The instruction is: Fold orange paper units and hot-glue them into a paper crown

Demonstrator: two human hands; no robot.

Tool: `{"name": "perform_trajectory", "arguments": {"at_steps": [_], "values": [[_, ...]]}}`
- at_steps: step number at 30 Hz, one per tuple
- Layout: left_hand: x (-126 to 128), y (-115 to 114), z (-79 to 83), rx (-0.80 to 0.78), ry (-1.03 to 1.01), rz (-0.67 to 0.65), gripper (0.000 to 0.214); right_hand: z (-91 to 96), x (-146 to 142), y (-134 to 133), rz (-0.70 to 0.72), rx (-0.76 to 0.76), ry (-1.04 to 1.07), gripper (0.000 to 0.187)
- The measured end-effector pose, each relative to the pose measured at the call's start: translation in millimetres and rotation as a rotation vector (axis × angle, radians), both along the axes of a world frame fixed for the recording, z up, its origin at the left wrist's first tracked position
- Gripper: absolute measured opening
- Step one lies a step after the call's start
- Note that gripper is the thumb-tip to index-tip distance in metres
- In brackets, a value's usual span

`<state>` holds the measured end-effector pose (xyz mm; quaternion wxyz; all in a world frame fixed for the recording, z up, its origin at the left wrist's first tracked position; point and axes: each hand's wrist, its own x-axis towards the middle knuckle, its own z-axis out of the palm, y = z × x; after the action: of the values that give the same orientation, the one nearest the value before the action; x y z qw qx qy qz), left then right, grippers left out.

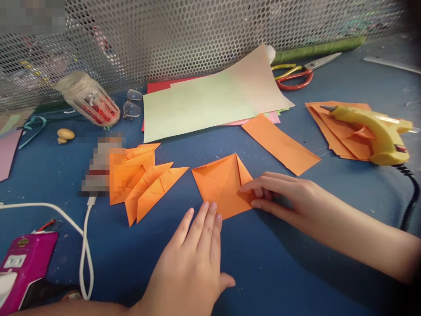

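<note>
The right hand [287,195], nearly closed, pinches the orange origami paper [221,186], which the flat, empty left hand [194,259] should steady for even creasing.

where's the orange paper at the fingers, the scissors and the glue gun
Orange paper [223,186]: head view, middle of its face
Scissors [308,67]: head view, near the pivot
Glue gun [379,125]: head view, yellow body
</note>
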<state>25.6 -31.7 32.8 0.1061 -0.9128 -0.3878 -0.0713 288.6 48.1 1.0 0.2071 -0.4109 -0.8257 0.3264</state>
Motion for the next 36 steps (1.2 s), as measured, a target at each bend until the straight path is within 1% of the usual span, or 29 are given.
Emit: {"name": "perform_trajectory", "arguments": {"at_steps": [2,4,6,9,12,15,18,20,22,23,24,25,26,27,29,33,36], "values": [[-1,-1,1.7,0.018,-0.012,-0.002,0.084,2.7,2,2,0.027,-0.017,-0.004,0.022],[-1,-2,1.9,0.023,-0.013,-0.002,0.075,5.6,4,2,0.018,-0.020,-0.007,0.027],[-1,-3,-0.5,0.007,-0.015,-0.008,0.072,7.7,4,2,0.000,-0.017,-0.013,0.030],[1,-9,-9.6,-0.021,-0.044,0.021,0.082,9.5,4,2,0.003,-0.029,-0.023,0.032],[3,-16,-21.5,-0.024,-0.106,0.085,0.095,12.7,6,3,0.036,-0.070,-0.035,0.033],[4,-21,-30.5,-0.022,-0.147,0.106,0.101,18.2,7,6,0.056,-0.124,-0.051,0.035],[6,-22,-33.7,-0.026,-0.175,0.118,0.105,21.5,7,7,0.054,-0.171,-0.056,0.036],[6,-20,-31.0,-0.028,-0.189,0.124,0.100,20.1,5,6,0.028,-0.182,-0.052,0.039],[6,-16,-23.4,-0.038,-0.181,0.103,0.083,15.9,2,4,0.004,-0.143,-0.031,0.044],[5,-13,-18.0,-0.048,-0.175,0.086,0.070,13.2,0,3,0.003,-0.114,-0.011,0.042],[4,-10,-12.1,-0.084,-0.145,0.034,0.056,10.5,-1,2,0.009,-0.079,0.021,0.035],[3,-6,-6.1,-0.092,-0.156,0.025,0.044,7.8,-3,1,0.017,-0.042,0.058,0.026],[2,-2,-0.8,-0.109,-0.178,0.031,0.036,5.3,-4,0,0.025,-0.007,0.091,0.019],[1,3,3.5,-0.108,-0.208,0.034,0.036,3.0,-4,0,0.033,0.030,0.115,0.018],[0,10,7.6,-0.094,-0.241,0.059,0.037,-0.9,-2,2,0.052,0.126,0.127,0.023],[0,20,2.2,-0.089,-0.194,0.031,0.040,-5.0,5,14,0.163,0.358,0.092,0.023],[-2,24,-1.7,-0.076,-0.181,-0.002,0.042,-0.8,8,21,0.272,0.474,0.038,0.023]]}}
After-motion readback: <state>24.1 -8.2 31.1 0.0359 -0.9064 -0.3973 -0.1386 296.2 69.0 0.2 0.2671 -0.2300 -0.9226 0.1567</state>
